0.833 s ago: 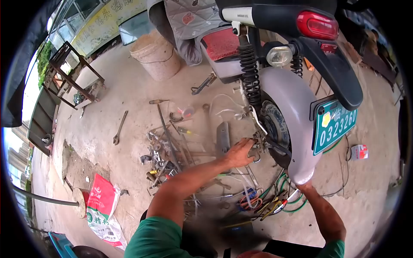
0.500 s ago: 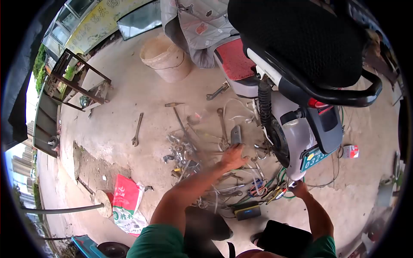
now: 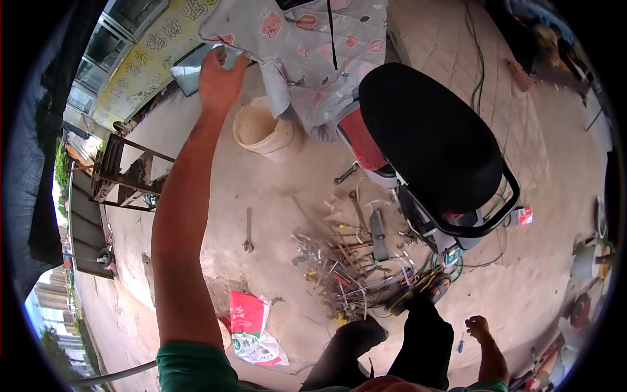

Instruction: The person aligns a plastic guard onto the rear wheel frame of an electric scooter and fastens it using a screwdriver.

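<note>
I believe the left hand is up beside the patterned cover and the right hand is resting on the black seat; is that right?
Not quite: the right hand is off the black seat, low over the ground, as the head view shows. The left hand is indeed up beside the patterned cover.

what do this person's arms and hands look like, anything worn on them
The left hand and right hand are bare, with no gloves or watch showing; rings are too small to tell. The arms are uncovered below short green sleeves, which show no markings.
</note>
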Action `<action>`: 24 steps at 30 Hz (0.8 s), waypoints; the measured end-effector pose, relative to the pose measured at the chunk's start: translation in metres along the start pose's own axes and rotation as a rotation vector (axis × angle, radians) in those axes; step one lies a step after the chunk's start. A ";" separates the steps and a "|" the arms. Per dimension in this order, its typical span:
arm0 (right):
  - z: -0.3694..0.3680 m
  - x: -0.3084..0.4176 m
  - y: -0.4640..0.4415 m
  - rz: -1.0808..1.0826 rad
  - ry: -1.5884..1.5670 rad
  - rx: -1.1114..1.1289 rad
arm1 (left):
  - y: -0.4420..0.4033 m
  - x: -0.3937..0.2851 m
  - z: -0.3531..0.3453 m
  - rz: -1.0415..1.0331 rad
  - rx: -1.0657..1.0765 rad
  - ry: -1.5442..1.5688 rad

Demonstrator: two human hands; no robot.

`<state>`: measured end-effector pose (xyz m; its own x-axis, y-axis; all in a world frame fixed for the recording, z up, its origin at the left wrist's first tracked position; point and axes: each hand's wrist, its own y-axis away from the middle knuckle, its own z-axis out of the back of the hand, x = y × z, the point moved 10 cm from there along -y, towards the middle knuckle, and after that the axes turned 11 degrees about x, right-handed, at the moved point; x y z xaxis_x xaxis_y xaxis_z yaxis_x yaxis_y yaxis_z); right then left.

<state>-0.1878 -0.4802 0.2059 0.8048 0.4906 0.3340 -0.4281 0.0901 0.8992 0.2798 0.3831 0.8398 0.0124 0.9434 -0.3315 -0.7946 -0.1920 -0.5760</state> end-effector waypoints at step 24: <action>0.069 0.161 -0.078 0.045 -0.268 0.017 | -0.263 0.157 -0.056 0.375 0.749 -0.113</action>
<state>0.0038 -0.4683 0.2089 0.8661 0.2468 0.4346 -0.4608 0.0577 0.8856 0.5250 0.5664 0.8971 -0.3617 0.8818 -0.3026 -0.9270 -0.3054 0.2178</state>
